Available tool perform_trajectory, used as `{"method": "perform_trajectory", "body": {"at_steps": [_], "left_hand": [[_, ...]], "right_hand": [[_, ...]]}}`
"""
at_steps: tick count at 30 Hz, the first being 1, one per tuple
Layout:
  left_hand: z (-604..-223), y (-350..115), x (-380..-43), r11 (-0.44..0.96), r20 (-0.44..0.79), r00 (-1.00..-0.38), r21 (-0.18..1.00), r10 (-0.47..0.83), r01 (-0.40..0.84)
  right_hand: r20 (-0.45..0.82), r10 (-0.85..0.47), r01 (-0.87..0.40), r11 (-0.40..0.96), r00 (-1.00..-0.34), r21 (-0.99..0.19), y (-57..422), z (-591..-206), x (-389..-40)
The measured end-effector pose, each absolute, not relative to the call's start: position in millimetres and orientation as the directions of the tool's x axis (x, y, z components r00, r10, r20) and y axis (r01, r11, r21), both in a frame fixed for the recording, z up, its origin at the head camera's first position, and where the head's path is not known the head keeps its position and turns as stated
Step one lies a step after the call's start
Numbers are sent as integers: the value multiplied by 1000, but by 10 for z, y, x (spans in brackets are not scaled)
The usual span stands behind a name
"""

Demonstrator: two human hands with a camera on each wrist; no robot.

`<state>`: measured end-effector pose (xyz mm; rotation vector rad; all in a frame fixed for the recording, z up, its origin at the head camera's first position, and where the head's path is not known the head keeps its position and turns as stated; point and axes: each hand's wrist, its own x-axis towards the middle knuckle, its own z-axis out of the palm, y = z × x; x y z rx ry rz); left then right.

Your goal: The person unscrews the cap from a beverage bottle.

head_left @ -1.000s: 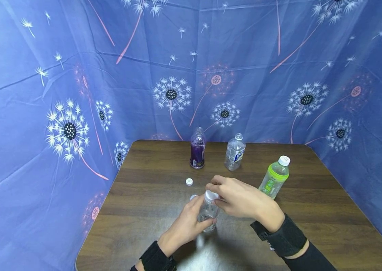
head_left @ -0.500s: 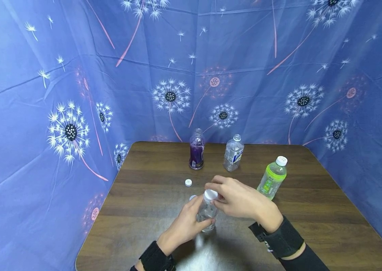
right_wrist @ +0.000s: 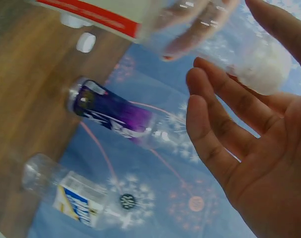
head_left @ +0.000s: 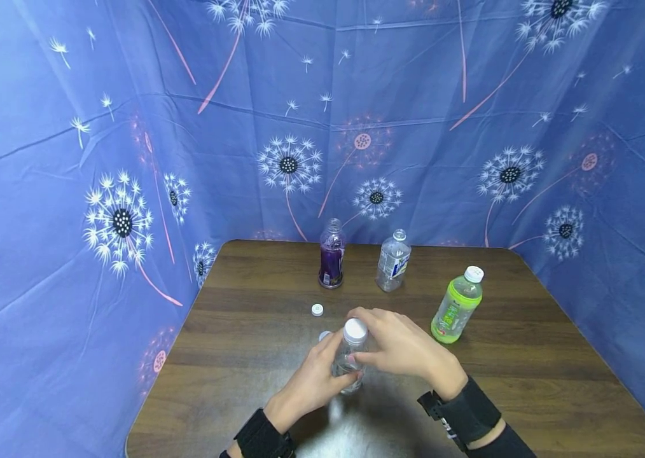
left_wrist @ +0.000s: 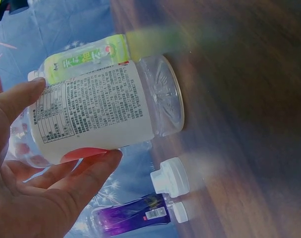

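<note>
My left hand (head_left: 310, 380) grips a clear plastic bottle (left_wrist: 98, 109) with a white, text-covered label, its thumb on one side and fingers on the other. The bottle stands upright on the table with a white screw cap (head_left: 355, 331) on its neck. My right hand (head_left: 405, 346) is around the bottle's top. In the right wrist view its fingers (right_wrist: 239, 101) are loosely bent and spread beside the cap, seemingly apart from it; whether the thumb touches the bottle is unclear. A loose white cap (head_left: 317, 310) lies beyond, and a stepped white cap (left_wrist: 171, 177) sits nearer, partly hidden by the left hand.
At the back of the wooden table (head_left: 254, 286) stand an uncapped bottle with a purple label (head_left: 331, 262) and an uncapped clear bottle (head_left: 393, 264). A capped green-labelled bottle (head_left: 456, 308) stands to the right. A blue patterned curtain (head_left: 214, 159) borders the table.
The right hand's fingers have loosened from the cap and spread around it, leaving the cap's top in full view. The left hand keeps its hold on the bottle. The view has shifted slightly.
</note>
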<state>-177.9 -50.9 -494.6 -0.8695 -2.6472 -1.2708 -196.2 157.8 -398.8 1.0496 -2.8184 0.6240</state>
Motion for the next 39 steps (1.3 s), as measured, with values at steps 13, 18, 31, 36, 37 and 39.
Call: {"method": "perform_trajectory", "body": {"at_steps": [13, 18, 31, 36, 37, 39], "left_hand": [[-4951, -502, -1774, 508, 274, -851, 706, 447, 494], [-4965, -525, -1760, 531, 220, -870, 718, 440, 450], [-4958, -654, -1825, 620, 214, -872, 629, 441, 468], [-4962, -736, -1840, 625, 215, -872, 624, 441, 469], [-4964, -757, -1839, 625, 210, -874, 627, 439, 465], [-4971, -807, -1828, 638, 198, -880, 623, 431, 453]], "right_hand": [[261, -598, -650, 656, -758, -385, 1621, -4158, -1981], [257, -579, -632, 674, -774, -383, 1675, -4130, -1972], [327, -453, -547, 779, -829, -307, 2031, -4028, -2114], [354, -409, -523, 785, -841, -333, 2160, -4032, -2215], [358, -403, -519, 783, -843, -341, 2179, -4043, -2233], [359, -394, -514, 782, -846, -353, 2211, -4074, -2260]]}}
